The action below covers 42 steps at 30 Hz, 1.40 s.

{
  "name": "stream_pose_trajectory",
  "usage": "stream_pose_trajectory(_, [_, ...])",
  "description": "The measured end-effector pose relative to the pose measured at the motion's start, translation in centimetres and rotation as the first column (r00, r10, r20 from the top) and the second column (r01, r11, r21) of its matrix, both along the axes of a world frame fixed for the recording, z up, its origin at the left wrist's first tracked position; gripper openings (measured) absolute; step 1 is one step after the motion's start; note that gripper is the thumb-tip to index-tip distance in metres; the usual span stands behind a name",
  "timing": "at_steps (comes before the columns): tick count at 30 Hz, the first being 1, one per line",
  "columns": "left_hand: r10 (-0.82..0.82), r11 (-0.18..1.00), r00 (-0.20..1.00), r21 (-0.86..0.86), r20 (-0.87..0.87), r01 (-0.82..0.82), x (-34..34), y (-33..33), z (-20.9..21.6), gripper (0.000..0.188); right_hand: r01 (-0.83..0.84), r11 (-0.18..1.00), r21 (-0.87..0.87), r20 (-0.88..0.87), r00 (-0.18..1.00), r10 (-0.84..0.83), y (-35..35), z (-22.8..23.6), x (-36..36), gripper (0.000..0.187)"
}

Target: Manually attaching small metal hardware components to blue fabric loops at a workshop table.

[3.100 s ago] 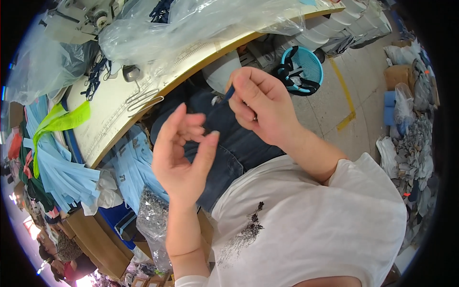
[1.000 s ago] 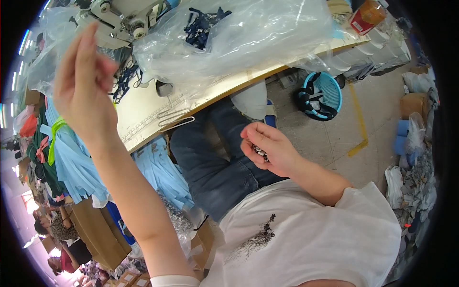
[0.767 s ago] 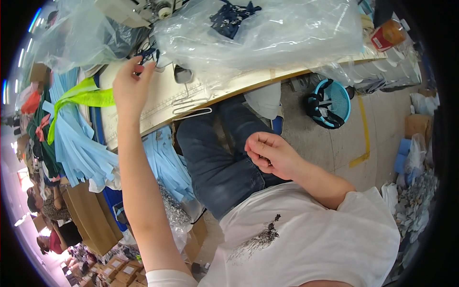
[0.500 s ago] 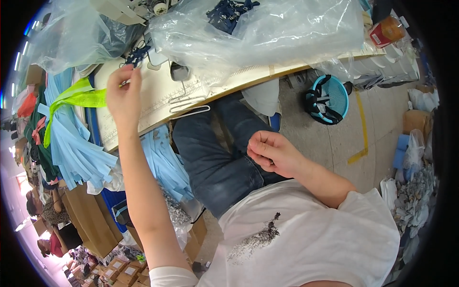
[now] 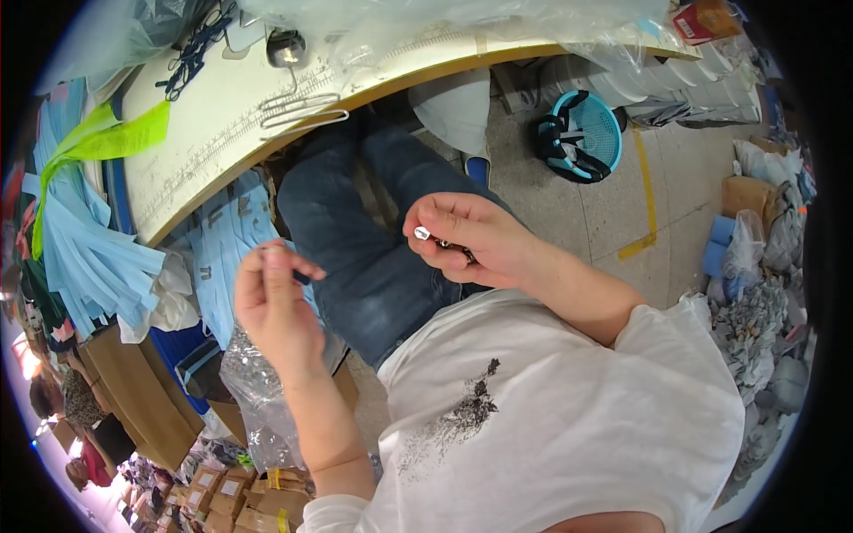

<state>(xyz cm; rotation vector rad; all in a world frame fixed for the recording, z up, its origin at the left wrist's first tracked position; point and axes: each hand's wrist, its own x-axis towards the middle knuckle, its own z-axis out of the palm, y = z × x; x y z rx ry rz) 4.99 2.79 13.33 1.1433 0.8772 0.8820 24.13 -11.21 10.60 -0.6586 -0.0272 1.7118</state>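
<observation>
My right hand (image 5: 475,235) is closed over my lap, holding small shiny metal pieces (image 5: 422,233). One bright piece shows at the fingertips and darker ones lie in the curled fingers; their exact kind is too small to tell. To the left, my left hand (image 5: 283,311) is raised beside my thigh, thumb and forefinger pinched together. Whatever lies in that pinch I cannot make out. Behind it hang light blue fabric strips (image 5: 233,233) with small metal bits on them. The two hands are apart.
A white worktable (image 5: 209,169) with ruler markings curves across the top, bearing a bent wire rack (image 5: 302,114), dark blue cords (image 5: 191,58) and plastic sheeting. Lime-green fabric (image 5: 133,133) hangs at its left end. On the floor stands a turquoise basket (image 5: 593,133); cartons (image 5: 209,489) fill the lower left.
My left hand has come down from above the table near the dark blue cords to beside my lap. In my right hand, the metal pieces now show more. The view has shifted.
</observation>
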Motion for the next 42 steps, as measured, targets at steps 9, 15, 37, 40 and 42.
stream_pose_trajectory(9, [0.009,0.998,0.992,0.058,-0.128,-0.002,-1.1,-5.5,-1.7,0.014,-0.053,0.999,0.01,0.076,0.996,0.052,0.4,0.2,-1.5,0.022])
stream_pose_trajectory(15, [-0.017,0.991,0.968,0.126,-0.249,0.05,-1.5,-6.2,-1.1,0.016,-0.092,0.996,0.018,0.153,0.984,0.089,0.8,0.6,-2.1,0.021])
stream_pose_trajectory(37, [-0.064,0.996,0.997,0.055,-0.033,0.066,0.1,-6.6,0.2,0.015,-0.107,0.993,0.052,0.361,0.929,0.081,0.9,1.7,-2.6,0.023])
stream_pose_trajectory(40, [-0.057,0.989,0.997,0.136,-0.061,0.065,0.1,-6.5,-0.1,0.016,-0.095,0.995,0.035,0.435,0.898,0.07,1.1,2.1,-2.6,0.022])
stream_pose_trajectory(42, [-0.039,0.941,0.959,0.312,-0.282,0.13,0.1,-6.4,-0.2,0.015,-0.09,0.996,0.026,0.454,0.888,0.068,1.0,2.4,-2.6,0.021])
